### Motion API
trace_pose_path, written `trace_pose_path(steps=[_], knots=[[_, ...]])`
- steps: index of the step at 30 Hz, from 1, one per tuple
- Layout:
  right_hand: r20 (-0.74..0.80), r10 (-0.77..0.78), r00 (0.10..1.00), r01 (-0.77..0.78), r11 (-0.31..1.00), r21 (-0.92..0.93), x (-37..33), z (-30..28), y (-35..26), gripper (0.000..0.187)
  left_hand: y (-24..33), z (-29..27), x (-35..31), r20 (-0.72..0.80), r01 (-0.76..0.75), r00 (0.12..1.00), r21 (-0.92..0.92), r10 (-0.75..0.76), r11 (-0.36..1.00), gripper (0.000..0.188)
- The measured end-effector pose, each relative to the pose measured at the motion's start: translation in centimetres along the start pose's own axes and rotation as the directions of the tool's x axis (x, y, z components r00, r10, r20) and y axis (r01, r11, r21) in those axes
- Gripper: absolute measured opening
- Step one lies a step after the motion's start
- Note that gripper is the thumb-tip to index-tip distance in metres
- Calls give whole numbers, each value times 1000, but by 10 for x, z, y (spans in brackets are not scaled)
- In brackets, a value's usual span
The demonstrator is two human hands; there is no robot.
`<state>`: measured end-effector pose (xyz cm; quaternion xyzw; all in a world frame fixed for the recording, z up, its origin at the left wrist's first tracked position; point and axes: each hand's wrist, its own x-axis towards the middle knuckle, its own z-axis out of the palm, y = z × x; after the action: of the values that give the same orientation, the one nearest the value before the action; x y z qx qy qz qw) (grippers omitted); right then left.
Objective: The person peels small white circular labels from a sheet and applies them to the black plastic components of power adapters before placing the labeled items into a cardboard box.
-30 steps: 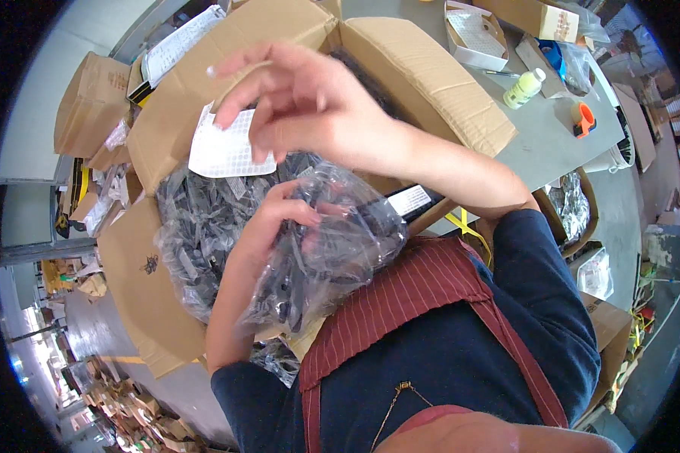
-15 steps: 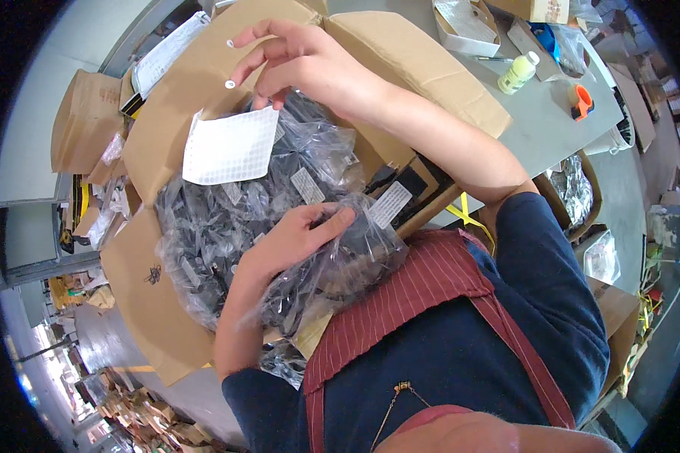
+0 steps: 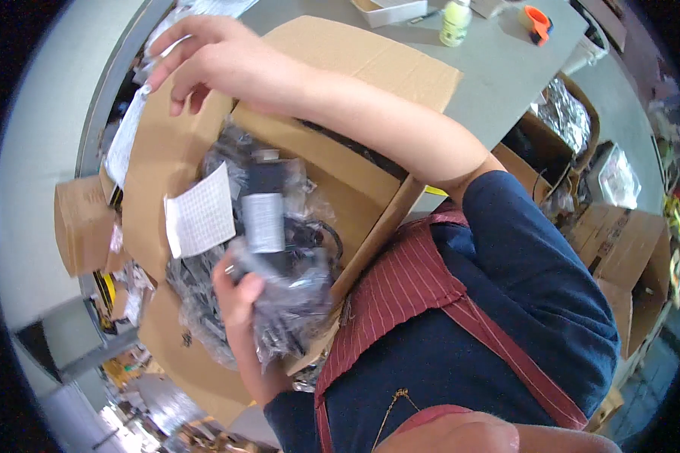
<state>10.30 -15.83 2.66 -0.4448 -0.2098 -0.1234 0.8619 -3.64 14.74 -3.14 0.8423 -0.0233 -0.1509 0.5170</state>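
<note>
Plastic bag (image 3: pixel 298 298) with a dark block (image 3: pixel 264 179) at its upper end, held over the open carton (image 3: pixel 366 200), towards the wearer's side.

At far left, a brown box (image 3: pixel 83 234). Next, the right hand (image 3: pixel 215 64), raised over the carton's far-left flap, fingers bent and spread, gripping nothing that shows; at one fingertip, a pale speck, perhaps a sticker, hard to part from the white paper (image 3: pixel 126 140) behind. Below, a sticker sheet (image 3: pixel 202 213), bent, resting on the heaped bags (image 3: pixel 193 291). Just beside, the left hand (image 3: pixel 236 294), closed on the bag, thumb on top. On the dark block, a white label (image 3: pixel 264 221). Farther right, on the grey table (image 3: pixel 499 72), a pale green bottle (image 3: pixel 455 24) and an orange tape dispenser (image 3: pixel 538 26).

Seemingly midway through putting stickers on bagged goods; the next move probably calls for steadying the bag and bringing a fingertip down to a flat spot.

Hard to make out: bag contents and left fingers, blurred by motion; some fingertips hidden behind plastic; label print unreadable. Cut off at the upper edge: bottle top and a white box (image 3: pixel 393 13).
</note>
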Motion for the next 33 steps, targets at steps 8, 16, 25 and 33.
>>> trace_pose_path(steps=[8,16,25,33], knots=[[-37,54,998,-55,998,-32,6,-5,1,51,-4,-31,10,-565,-516,818,-641,104,568,60],[141,116,983,-113,993,-26,-14,32,13,54,12,18,-12,-545,-584,770,-394,332,710,61],[357,128,925,-152,988,41,-40,57,6,44,71,27,-14,-498,-543,784,-261,370,798,64],[314,93,945,-31,980,-197,-45,65,-1,47,82,10,-25,-573,-609,707,-197,414,768,62]])
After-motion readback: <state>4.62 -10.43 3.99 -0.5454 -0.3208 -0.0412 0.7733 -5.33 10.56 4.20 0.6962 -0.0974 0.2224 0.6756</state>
